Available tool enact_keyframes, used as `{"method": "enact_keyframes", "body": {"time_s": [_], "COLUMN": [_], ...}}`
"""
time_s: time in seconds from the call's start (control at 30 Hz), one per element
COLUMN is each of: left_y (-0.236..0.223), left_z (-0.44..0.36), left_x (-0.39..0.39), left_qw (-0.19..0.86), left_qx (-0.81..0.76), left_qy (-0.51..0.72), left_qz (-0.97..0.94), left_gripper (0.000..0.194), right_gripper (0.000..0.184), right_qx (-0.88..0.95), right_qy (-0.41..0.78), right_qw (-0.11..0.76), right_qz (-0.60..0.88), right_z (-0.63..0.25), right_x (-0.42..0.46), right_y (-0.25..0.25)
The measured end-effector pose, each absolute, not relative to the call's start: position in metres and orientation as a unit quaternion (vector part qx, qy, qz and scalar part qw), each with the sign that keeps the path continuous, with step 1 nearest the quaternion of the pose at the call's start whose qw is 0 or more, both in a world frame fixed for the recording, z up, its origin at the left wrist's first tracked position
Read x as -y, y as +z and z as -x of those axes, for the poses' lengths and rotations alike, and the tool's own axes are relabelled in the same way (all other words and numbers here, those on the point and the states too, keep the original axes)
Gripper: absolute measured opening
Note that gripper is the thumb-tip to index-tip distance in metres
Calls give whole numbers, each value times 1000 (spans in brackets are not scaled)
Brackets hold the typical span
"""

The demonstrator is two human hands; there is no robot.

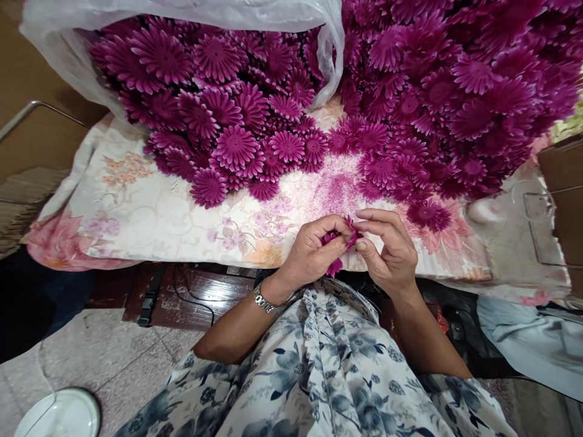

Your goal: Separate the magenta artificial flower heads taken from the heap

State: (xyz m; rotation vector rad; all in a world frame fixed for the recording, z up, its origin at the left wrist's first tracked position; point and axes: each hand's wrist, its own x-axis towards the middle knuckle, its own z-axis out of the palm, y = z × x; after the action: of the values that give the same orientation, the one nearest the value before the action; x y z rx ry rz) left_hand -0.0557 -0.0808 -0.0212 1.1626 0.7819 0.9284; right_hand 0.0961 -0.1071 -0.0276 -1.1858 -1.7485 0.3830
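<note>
Magenta artificial flower petals (334, 267) are pinched in my left hand (314, 246), its thumb and forefinger closed on them near the front edge of the cloth-covered table. My right hand (389, 249) meets them from the other side, thumb and fingertips pressed at the upper petals. Fingers hide part of the flower, so how many layers it has cannot be made out. A single loose magenta flower (429, 213) lies just beyond my right hand. Fine magenta specks cover the cloth (246, 227) in front of my hands.
A white plastic bag (334, 54) spills a heap of magenta flowers (234, 145) at the left. A larger flower pile (437, 91) fills the right. Cardboard boxes (40, 79) flank the table. A round white object (59, 413) is on the floor.
</note>
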Motion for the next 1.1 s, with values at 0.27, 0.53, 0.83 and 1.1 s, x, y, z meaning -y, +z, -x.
{"method": "enact_keyframes", "body": {"time_s": [0.27,0.53,0.83,1.1], "left_y": [-21,-22,-25,-20], "left_z": [56,57,64,55], "left_x": [81,81,79,77], "left_qw": [661,693,700,686], "left_qx": [-346,-345,-356,-397], "left_qy": [390,364,411,422], "left_qz": [-540,-518,-463,-441], "left_gripper": [14,10,12,14], "right_gripper": [14,10,7,33], "right_qx": [698,716,638,680], "right_qy": [174,124,-152,-112], "right_qw": [510,486,429,387], "right_qz": [472,486,621,613], "right_z": [-97,-97,-154,-167], "right_x": [107,108,81,79], "right_y": [-28,-23,-14,5]}}
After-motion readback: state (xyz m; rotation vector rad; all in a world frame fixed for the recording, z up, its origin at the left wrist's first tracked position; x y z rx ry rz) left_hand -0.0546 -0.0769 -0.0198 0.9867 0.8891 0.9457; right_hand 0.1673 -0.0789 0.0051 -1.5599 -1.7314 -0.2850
